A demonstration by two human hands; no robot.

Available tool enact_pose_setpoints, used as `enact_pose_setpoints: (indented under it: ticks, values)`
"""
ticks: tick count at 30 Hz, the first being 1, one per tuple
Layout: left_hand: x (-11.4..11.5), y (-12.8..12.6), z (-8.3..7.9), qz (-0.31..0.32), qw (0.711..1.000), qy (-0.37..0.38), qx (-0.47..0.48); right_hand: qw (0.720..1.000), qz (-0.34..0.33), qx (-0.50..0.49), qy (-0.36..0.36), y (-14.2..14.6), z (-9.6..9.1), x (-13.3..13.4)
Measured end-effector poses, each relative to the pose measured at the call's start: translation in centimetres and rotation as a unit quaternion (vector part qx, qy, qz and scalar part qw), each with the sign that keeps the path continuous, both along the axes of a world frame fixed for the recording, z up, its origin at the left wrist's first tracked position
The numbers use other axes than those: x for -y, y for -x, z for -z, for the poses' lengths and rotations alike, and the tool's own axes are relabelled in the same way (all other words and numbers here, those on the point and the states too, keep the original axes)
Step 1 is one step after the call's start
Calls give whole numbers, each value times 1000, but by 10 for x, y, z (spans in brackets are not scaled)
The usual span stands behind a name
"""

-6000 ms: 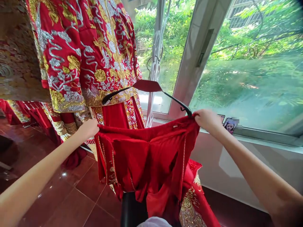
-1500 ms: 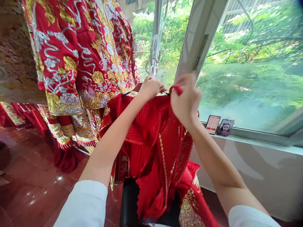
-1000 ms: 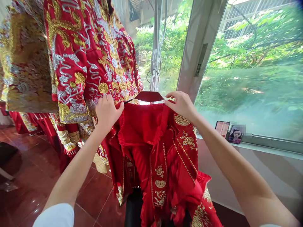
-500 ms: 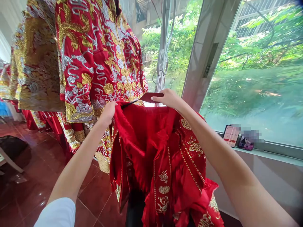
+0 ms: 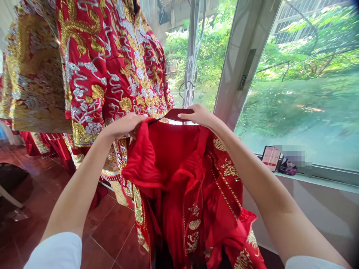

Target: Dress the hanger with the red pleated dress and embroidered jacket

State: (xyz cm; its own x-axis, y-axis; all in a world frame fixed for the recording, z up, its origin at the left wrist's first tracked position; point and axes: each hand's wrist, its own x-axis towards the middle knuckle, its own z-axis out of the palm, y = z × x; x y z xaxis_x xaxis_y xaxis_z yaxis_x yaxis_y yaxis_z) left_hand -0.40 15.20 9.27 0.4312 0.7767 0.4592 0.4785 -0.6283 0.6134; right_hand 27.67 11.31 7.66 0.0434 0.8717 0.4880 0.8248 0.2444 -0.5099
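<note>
A red garment with gold embroidered panels and a gathered lining hangs from a dark red-brown clothes hanger. My right hand is closed around the hanger's right side, thumb in front. At the garment's upper left edge is my left hand, gripping the cloth by the hanger's left end, its fingers pointing right and partly hidden by cloth. The garment's upper opening faces me. Just behind it hangs a red jacket with dense gold and silver embroidery.
More embroidered garments hang in a row on the left. A pale metal stand rises before the window. A phone leans on the sill at right. Dark red tiles cover the floor, with a chair leg at far left.
My left hand has turned, its fingers now reaching over the hanger's left end. The garment's left side has shifted and its upper edge folds down more. My right hand keeps its hold.
</note>
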Motion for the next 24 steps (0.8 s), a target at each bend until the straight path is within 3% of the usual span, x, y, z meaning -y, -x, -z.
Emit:
enact_pose_setpoints:
  ticks: [2,5,6,9,14,19,24]
  values:
    - [4,-3,4,29,996,-47,-75,1000,-12,6,-27,-2,5,-4]
    - [-8,-12,11,24,976,-197,-89,996,-36,20,-74,-11,12,-5]
    - [-13,-14,14,32,972,-211,-102,995,-51,24,-80,-16,13,-3]
    - [-28,-19,23,86,973,-155,-146,994,-86,10,-72,-43,17,13]
    - [-33,-17,31,133,980,-108,-105,990,-139,7,4,-87,34,42]
    - [-38,-23,31,112,984,-132,-47,992,-69,33,-95,-83,49,41]
    - [-48,-33,37,89,988,-118,43,991,-68,-1,-112,-76,47,37]
